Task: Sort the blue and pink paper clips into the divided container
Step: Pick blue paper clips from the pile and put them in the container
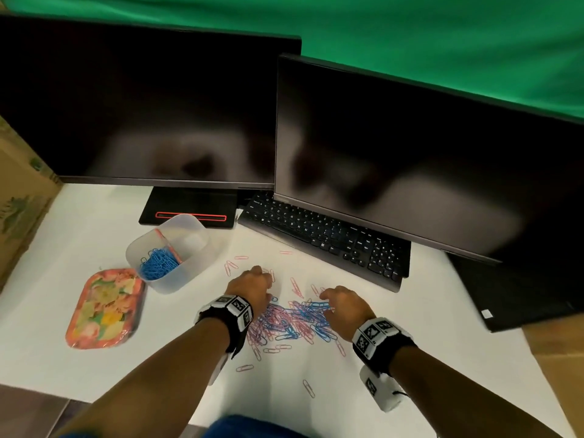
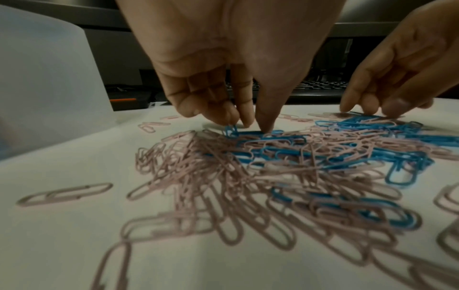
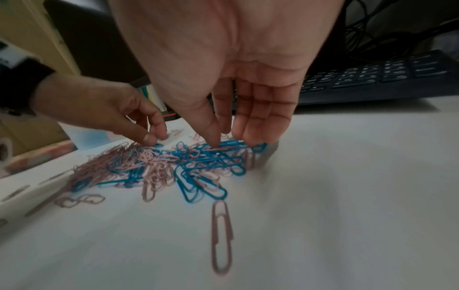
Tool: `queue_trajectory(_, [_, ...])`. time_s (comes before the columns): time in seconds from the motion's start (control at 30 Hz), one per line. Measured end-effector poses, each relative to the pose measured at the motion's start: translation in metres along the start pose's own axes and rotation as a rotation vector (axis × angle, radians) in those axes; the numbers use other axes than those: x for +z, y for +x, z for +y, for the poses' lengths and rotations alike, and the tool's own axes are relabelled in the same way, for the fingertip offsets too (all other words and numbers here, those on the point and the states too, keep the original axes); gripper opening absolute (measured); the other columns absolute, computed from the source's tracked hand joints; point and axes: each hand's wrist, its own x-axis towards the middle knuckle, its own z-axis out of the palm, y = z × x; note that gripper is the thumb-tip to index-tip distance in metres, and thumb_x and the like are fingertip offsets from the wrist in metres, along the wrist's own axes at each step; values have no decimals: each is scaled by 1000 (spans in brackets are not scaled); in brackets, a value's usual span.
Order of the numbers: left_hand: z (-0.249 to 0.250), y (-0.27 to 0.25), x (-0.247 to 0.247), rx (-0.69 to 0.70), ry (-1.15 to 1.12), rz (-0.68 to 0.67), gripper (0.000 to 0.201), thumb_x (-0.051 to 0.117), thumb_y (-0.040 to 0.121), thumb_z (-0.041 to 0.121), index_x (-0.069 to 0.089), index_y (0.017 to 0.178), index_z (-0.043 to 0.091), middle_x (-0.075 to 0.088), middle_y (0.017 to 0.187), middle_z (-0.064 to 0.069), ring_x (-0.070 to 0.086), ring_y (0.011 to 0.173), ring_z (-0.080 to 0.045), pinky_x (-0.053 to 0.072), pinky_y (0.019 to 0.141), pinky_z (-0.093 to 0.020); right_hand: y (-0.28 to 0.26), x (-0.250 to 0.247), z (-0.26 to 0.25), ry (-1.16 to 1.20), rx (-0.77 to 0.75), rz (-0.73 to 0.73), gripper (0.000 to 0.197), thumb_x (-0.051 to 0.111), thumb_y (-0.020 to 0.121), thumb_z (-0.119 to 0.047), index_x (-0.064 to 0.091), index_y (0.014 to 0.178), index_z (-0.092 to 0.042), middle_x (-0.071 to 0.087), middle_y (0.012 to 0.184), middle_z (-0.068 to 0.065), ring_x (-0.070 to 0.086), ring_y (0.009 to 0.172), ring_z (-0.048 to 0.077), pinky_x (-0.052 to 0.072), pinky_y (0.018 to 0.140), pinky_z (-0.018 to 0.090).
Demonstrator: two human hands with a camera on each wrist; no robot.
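A mixed heap of blue and pink paper clips point(image 1: 290, 320) lies on the white table between my hands, with loose pink clips point(image 1: 232, 267) scattered around it. The translucent divided container point(image 1: 192, 222) stands to the left; blue clips point(image 1: 158, 263) fill its near compartment. My left hand point(image 1: 256, 284) reaches over the heap's far left edge, fingers curled, thumb and forefinger pinching a blue clip point(image 2: 232, 129). My right hand point(image 3: 229, 142) hangs over the heap's right side, its straight fingertips point(image 3: 250, 140) touching blue clips point(image 3: 233, 145) without gripping.
Two dark monitors stand behind, with a black keyboard point(image 1: 325, 238) under the right one. A floral tray point(image 1: 104, 308) lies left of the container. A cardboard box point(image 1: 19, 197) borders the left edge, and a black laptop point(image 1: 521, 298) sits at the right.
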Motion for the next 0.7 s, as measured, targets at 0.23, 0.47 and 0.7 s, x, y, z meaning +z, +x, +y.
queue_trajectory(0.23, [1,1,5,-15,21,11,27,56,91,25,55,117,19,48,122,-3,51,115,-25,48,94,-40,13,-3,-17,-146,0,0,24,48,95,-30,62,113,-21,57,119,2,59,105,23,49,89,33])
queue_trajectory(0.47, [-26,-2,6,-205,-277,168,23,60,86,23,55,109,23,54,116,-2,58,105,-24,49,89,-34,15,-6,-30,-299,50,-87,30,51,90,-11,59,119,-15,53,122,4,58,111,25,53,92,39])
queue_trajectory(0.7, [-28,7,3,-178,-225,126,22,61,87,31,64,107,22,60,116,-2,58,107,-22,48,91,-31,14,-8,-37,-228,7,-104,39,52,84,3,56,118,-16,58,120,6,58,109,25,51,91,32])
